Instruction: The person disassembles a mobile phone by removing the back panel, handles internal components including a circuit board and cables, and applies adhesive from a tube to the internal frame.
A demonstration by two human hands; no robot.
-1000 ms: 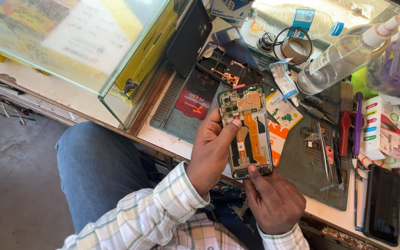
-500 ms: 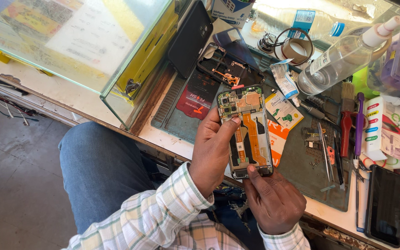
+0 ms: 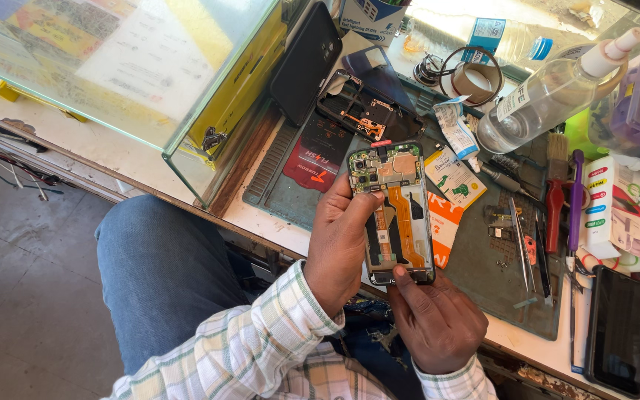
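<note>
Above the grey work mat, both hands grasp an opened phone (its back cover off): the left hand wraps its long edge, the right hand pinches its bottom end. Just beside it lie an orange packet, a yellow-green card and a red label.

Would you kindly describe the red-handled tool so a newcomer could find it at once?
Start at the grey work mat right of the opened phone in both hands. Near the mat's right edge, the red-handled tool lies lengthwise below a brush, beside a purple-handled tool; its handle alone is red.
</note>
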